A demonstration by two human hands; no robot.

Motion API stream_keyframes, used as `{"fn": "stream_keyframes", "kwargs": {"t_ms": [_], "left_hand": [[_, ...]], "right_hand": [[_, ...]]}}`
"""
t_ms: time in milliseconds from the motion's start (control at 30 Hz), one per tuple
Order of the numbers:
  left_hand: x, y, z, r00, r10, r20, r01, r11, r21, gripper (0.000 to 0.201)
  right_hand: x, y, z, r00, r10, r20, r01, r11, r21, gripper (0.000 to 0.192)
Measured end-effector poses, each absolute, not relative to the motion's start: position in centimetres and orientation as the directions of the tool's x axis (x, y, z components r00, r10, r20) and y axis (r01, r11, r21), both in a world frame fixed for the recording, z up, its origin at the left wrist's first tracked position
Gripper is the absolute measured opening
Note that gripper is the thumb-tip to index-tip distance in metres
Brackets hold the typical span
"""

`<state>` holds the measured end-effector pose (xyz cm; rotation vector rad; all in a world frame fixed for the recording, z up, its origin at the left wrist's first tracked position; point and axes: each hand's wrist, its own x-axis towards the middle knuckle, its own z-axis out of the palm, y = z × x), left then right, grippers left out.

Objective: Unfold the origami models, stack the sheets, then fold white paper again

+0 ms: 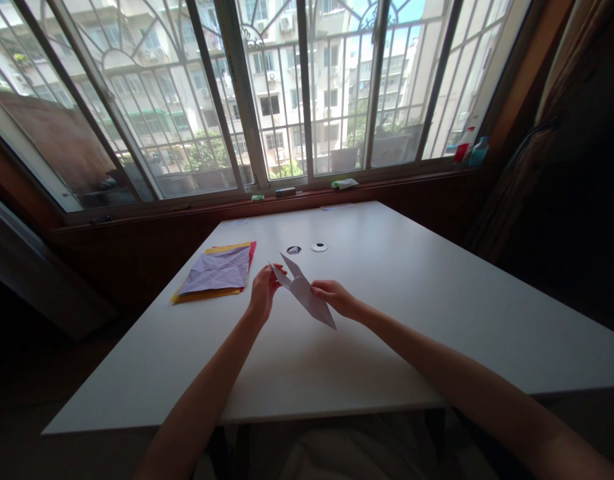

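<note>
A folded sheet of pale lilac paper (307,298) is held in the air over the white table (387,333), tilted, with two pointed flaps at its upper left end. My left hand (267,288) has its fingers closed on one of the pointed flaps. On the paper's right edge, my right hand (334,296) pinches with the thumb on top; its other fingers are mostly hidden. Beyond the paper lie two small round discs, a dark patterned one (293,250) and a white one with a black spot (319,247).
Left on the table rests a stack with creased lilac paper (217,269) over yellow (179,298) and red sheets (253,250). Past the far edge, the window sill carries a green-and-white packet (345,183), a grey block (285,192), a red bottle (464,147) and a blue bottle (479,152).
</note>
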<state>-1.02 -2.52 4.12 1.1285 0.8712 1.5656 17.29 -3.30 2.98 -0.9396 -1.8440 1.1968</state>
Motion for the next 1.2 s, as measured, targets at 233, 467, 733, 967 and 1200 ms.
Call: {"fn": "stream_keyframes", "kwargs": {"t_ms": [233, 467, 733, 967, 1200], "left_hand": [[-1.1, -2.4, 4.0, -0.117, 0.964, 0.237, -0.271, -0.261, 0.927, 0.029], [-1.3, -2.0, 3.5, -0.135, 0.959, 0.249, -0.151, -0.268, 0.951, 0.036], [-1.3, -2.1, 3.4, -0.1, 0.933, 0.347, -0.03, -0.351, 0.936, 0.037], [-0.8, -2.6, 3.2, 0.15, 0.959, 0.239, -0.141, -0.219, 0.966, 0.041], [0.2, -3.4, 3.3, 0.313, 0.913, 0.26, -0.061, -0.254, 0.965, 0.03]], "right_hand": [[17.2, -3.7, 3.3, -0.467, 0.86, 0.204, 0.266, 0.357, -0.896, 0.029], [17.2, -3.6, 3.2, -0.414, 0.878, 0.241, 0.258, 0.367, -0.894, 0.029], [17.2, -3.5, 3.1, -0.456, 0.87, 0.187, 0.113, 0.265, -0.958, 0.039], [17.2, -3.5, 3.8, -0.371, 0.912, 0.175, -0.03, 0.177, -0.984, 0.038], [17.1, -3.2, 3.3, -0.381, 0.903, 0.199, 0.029, 0.226, -0.974, 0.042]]}}
